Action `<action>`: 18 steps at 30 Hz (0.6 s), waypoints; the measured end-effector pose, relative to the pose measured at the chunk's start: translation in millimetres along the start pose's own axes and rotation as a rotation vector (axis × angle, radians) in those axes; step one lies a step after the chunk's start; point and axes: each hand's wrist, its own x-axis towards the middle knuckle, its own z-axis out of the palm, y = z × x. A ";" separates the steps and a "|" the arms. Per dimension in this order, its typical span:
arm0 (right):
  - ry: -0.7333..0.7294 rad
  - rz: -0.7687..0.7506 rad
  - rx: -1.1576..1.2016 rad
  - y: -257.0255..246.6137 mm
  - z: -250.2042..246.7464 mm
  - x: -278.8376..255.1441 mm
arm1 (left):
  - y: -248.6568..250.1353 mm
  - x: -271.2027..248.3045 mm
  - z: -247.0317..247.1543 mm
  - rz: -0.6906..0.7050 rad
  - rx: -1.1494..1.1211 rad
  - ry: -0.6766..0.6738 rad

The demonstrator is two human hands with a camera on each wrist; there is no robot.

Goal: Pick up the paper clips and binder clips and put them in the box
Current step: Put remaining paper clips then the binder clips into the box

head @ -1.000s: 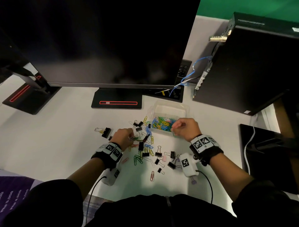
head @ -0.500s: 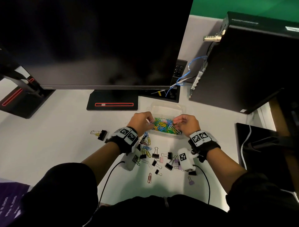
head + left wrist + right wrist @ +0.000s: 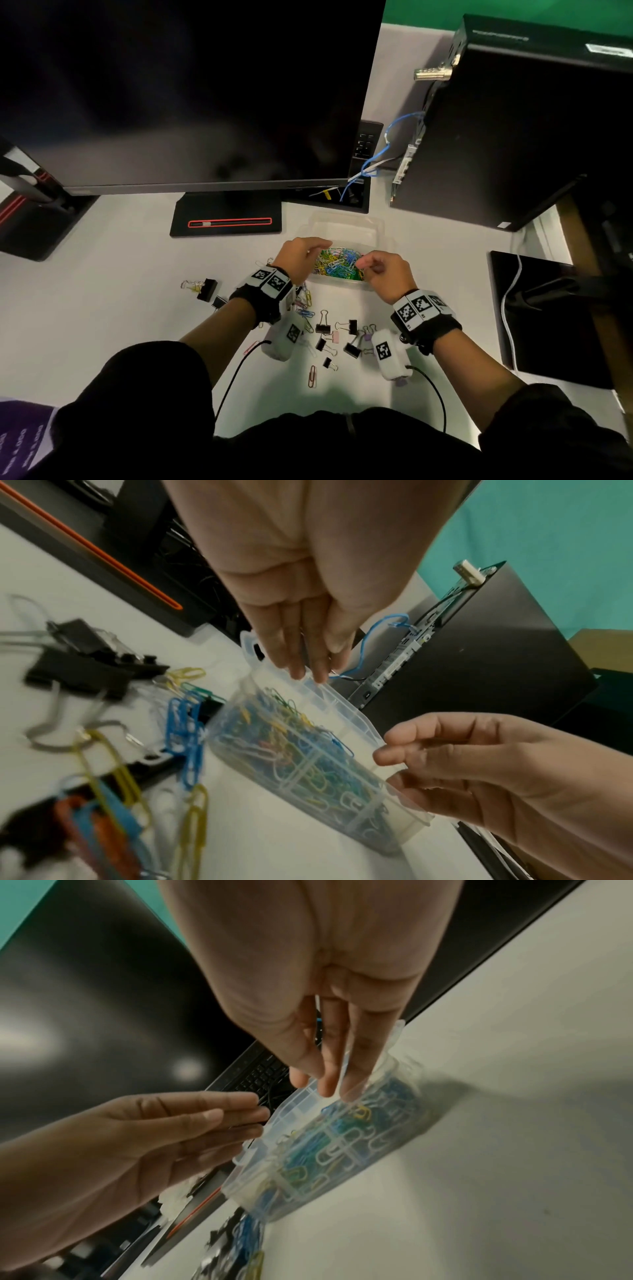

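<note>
A clear plastic box holding several coloured paper clips sits on the white desk. My left hand hovers over the box's left end with straight fingers and holds nothing I can see. My right hand hangs over the near right corner, fingers loosely bunched, nothing visible in them. The wrist views show the same: left hand, right hand, box; right hand, left hand, box. Loose binder clips and a paper clip lie between my forearms.
A larger binder clip lies apart at the left. Behind the box stand a monitor base, a keyboard and a blue cable. A black computer tower is at the back right, a black pad at the right.
My left hand came up from the clip pile on the desk to the box and now has straight fingers. My right hand stayed over the box.
</note>
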 end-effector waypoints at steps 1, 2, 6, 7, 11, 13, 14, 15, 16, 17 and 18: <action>-0.005 -0.022 -0.015 -1.4 3.1 -1.3 | -2.8 -4.4 -3.7 0.015 -0.001 0.034; -0.011 -0.047 -0.035 -3.5 6.8 -2.6 | -7.4 -8.9 -7.3 0.019 0.013 0.061; -0.064 -0.212 -0.157 -17.2 24.3 -10.6 | -35.7 -29.9 -20.5 0.000 0.181 0.054; -0.083 -0.250 -0.193 -20.6 29.3 -12.8 | -42.5 -35.9 -22.8 -0.006 0.213 0.027; -0.246 -0.290 -0.283 -28.8 49.3 -19.0 | -62.8 -60.6 -27.5 -0.094 0.309 -0.110; -0.364 -0.261 -0.425 -30.7 59.7 -22.2 | -70.2 -70.9 -26.4 -0.125 0.342 -0.138; -0.412 -0.255 -0.489 -30.6 65.1 -23.7 | -72.8 -75.3 -25.1 -0.132 0.347 -0.142; -0.458 -0.256 -0.537 -29.8 70.1 -25.4 | -74.8 -79.4 -23.4 -0.131 0.349 -0.149; -0.498 -0.263 -0.566 -29.6 74.1 -27.0 | -76.3 -83.0 -21.1 -0.125 0.355 -0.156; -0.529 -0.276 -0.585 -29.5 77.1 -28.5 | -76.8 -86.3 -18.3 -0.115 0.362 -0.160; -0.548 -0.296 -0.603 -29.3 79.3 -28.9 | -78.0 -88.7 -15.1 -0.107 0.368 -0.161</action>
